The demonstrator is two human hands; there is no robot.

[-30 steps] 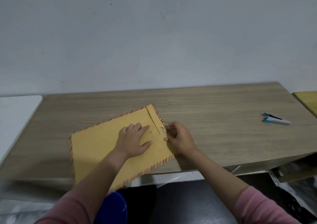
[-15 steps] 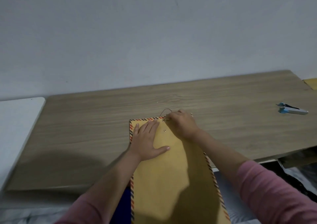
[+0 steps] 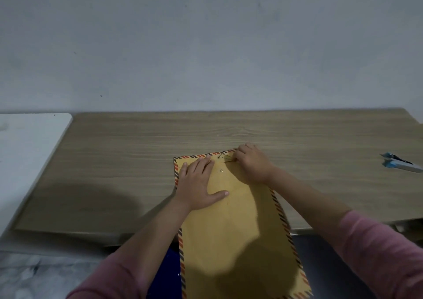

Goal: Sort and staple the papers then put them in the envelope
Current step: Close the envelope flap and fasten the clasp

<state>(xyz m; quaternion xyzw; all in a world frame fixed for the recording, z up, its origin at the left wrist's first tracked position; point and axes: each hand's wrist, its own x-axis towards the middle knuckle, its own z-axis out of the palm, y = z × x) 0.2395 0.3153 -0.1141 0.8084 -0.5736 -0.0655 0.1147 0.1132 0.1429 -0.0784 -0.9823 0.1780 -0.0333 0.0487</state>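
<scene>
The envelope (image 3: 231,218) lies at 6 o'clock, overhanging the table (image 3: 137,161) edge, pressed flat by the open left hand (image 3: 196,184). Its closure string (image 3: 225,158) is pinched by the right hand (image 3: 251,163). No loose papers are seen; judging by this, only fastening remains. The stapler (image 3: 400,162) rests at 3 o'clock.

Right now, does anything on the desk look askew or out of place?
Yes: the envelope overhangs the wooden desk's near edge by roughly half, held down only by the left hand while the right hand works the string closure. The stapler sits far right.
</scene>
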